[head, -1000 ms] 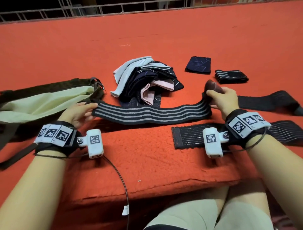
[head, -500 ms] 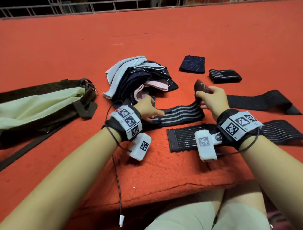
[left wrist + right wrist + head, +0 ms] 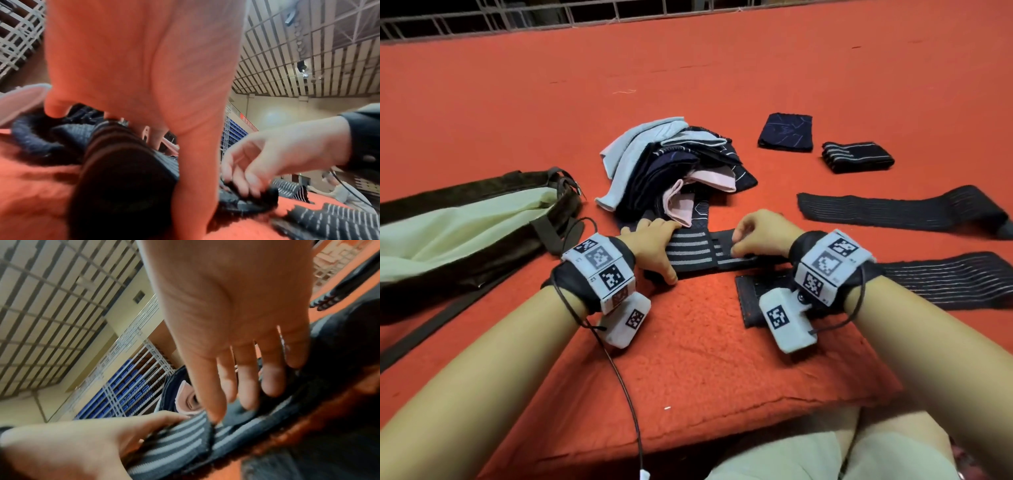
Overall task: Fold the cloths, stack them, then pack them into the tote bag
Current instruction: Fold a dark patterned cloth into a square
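A black cloth band with grey stripes (image 3: 695,253) lies doubled over on the red blanket in front of me. My left hand (image 3: 654,250) lies over its folded left end, fingers on top and thumb at the near edge, gripping it. My right hand (image 3: 760,233) holds the other end down on the band with curled fingertips. The right wrist view shows the fingers (image 3: 246,386) on the striped cloth (image 3: 174,443). The tote bag (image 3: 465,233), pale green with dark straps, lies open at the left.
A heap of unfolded cloths (image 3: 671,171) sits just behind my hands. A folded navy cloth (image 3: 786,132) and a folded striped cloth (image 3: 858,157) lie at the back right. Two long black bands (image 3: 893,210) (image 3: 945,277) lie flat at the right.
My left hand has carried the band's left end rightward over the middle, halving its length. My right hand has come down from a raised hold onto the band.
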Available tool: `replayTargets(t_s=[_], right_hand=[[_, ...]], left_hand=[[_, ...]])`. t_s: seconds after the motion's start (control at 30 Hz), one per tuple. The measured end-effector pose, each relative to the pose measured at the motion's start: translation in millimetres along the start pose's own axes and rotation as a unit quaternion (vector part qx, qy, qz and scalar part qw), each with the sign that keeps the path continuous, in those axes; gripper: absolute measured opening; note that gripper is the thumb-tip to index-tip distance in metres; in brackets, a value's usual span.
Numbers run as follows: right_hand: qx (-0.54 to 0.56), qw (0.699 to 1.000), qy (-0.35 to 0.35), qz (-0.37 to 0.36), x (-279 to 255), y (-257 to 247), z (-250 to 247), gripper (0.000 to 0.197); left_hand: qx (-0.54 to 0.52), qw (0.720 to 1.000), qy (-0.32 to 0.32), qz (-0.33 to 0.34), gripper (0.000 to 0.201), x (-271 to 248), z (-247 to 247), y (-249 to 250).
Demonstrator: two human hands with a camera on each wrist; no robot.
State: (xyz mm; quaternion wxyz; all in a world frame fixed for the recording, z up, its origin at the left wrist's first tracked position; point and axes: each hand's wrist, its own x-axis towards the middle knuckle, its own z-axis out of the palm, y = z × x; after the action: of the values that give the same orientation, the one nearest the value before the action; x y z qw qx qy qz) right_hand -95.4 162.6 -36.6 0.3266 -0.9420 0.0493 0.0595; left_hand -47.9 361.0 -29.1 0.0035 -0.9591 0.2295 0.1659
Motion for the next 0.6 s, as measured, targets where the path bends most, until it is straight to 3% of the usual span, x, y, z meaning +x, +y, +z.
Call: replayTargets(t_s=[0.07, 0.1, 0.2, 0.27, 0.4, 0.6], right_hand=[[-0.016, 0.997, -0.069, -0.022, -2, -1, 2, 0.013], [0.016, 0.997, -0.07, -0.029, -2, -1, -2, 0.011], [0.099, 0.992, 0.073, -0.016, 3, 8, -24, 0.013], [0.091, 0.99, 0.109, 0.016, 8, 20, -39, 0.015], [0.038, 0.998, 0.022, 0.044, 14, 40, -44, 0.028], [-0.012, 1.0, -0.003, 0.027, 19, 42, -36, 0.036]], left_hand=[[-0.019, 1.0, 0.0, 0.004, 0.103, 0, 0, -3], [-0.025, 1.0, -0.003, 0.005, 0.103, 0, 0, -5], [-0.026, 1.0, -0.006, 0.015, 0.104, 2, -2, -5], [-0.021, 1.0, 0.0, 0.023, 0.104, 3, -4, -2], [-0.001, 1.0, -0.015, 0.018, 0.106, 10, -10, 2], [0.034, 0.999, -0.029, 0.009, 0.105, 9, -11, 12]])
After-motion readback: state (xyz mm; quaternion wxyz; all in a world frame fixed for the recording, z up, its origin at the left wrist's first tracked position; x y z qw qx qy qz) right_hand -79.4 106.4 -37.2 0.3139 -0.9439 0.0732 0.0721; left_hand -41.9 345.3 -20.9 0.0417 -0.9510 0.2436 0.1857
